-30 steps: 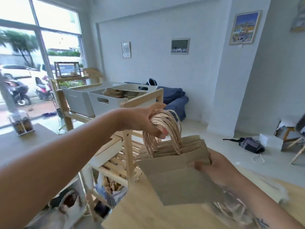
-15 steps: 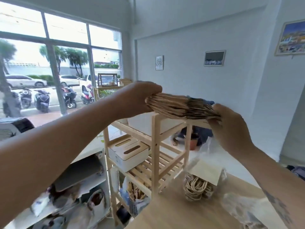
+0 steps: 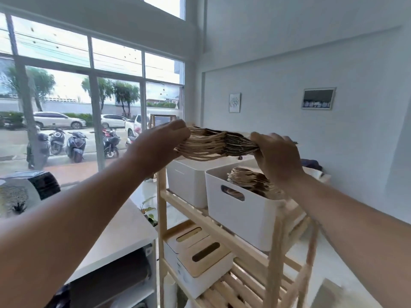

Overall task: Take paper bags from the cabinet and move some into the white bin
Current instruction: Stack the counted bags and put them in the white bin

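Observation:
A flat stack of brown paper bags (image 3: 224, 143) with twisted paper handles is held level in the air between both hands. My left hand (image 3: 162, 143) grips the handle end. My right hand (image 3: 275, 156) grips the bag end. The stack hovers above two white bins on the top shelf of a wooden rack (image 3: 275, 241). The nearer white bin (image 3: 240, 210) holds several paper bags (image 3: 249, 178). The farther white bin (image 3: 189, 181) sits behind it; its inside is hidden.
Two white boxes with wooden slotted lids (image 3: 200, 256) lie on the rack's middle shelf. A white counter (image 3: 115, 236) stands to the left, with a fan (image 3: 24, 192) beyond it. Large windows fill the left wall.
I have lifted the bag stack from hanging near the table to level, above the bins. The view has turned toward the rack, and the white bins now sit below my hands.

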